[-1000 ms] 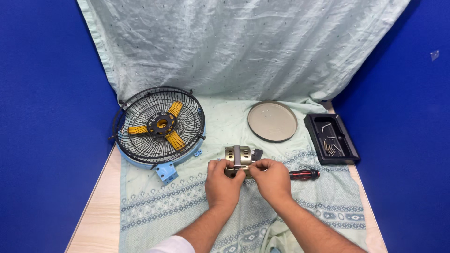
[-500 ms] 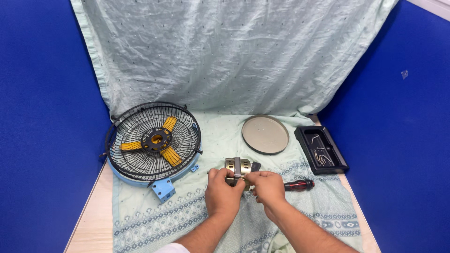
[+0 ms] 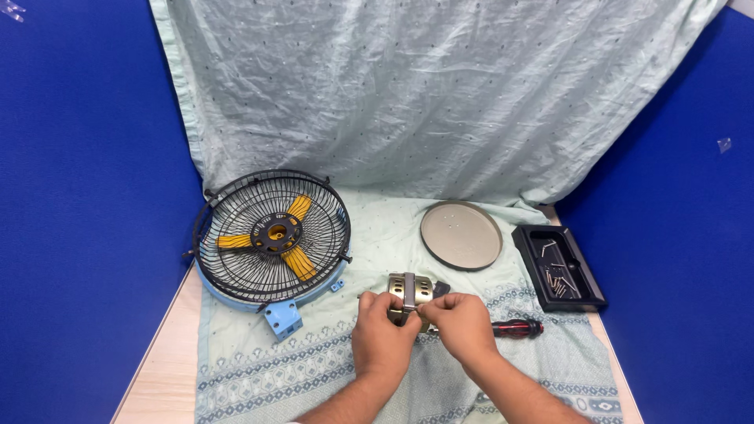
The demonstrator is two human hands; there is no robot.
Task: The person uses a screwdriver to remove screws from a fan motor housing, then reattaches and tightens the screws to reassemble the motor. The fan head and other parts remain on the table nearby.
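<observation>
While both hands meet at the middle of the cloth-covered table (image 3: 165,377), they close together on a small metal motor (image 3: 410,292), a brass-coloured cylinder crossed by a grey strap. Left hand (image 3: 382,336): fingers curled against the motor's near left side, thumb and forefinger pinching at its lower edge. Right hand (image 3: 461,323): fingertips pressed to the motor's near right side, touching the left hand's fingers. Whether the motor rests on the cloth or is lifted just clear of it cannot be told.

Pale green patterned cloth (image 3: 259,369): spread over the tabletop and hung up behind as a backdrop. Fan cage (image 3: 271,235): a round black wire grille with yellow blades inside and a light blue rim and bracket, lying tilted to the left of the hands, well apart from them. Grey round disc (image 3: 461,234): flat on the cloth beyond the motor and to its right. Black tray (image 3: 580,292): at the right edge of the table, holding a few screws and small metal parts. Screwdriver (image 3: 514,327): red and black handle, lying on the cloth just beside the right hand, between it and the tray. Blue walls (image 3: 78,196) enclose the table on both sides.
</observation>
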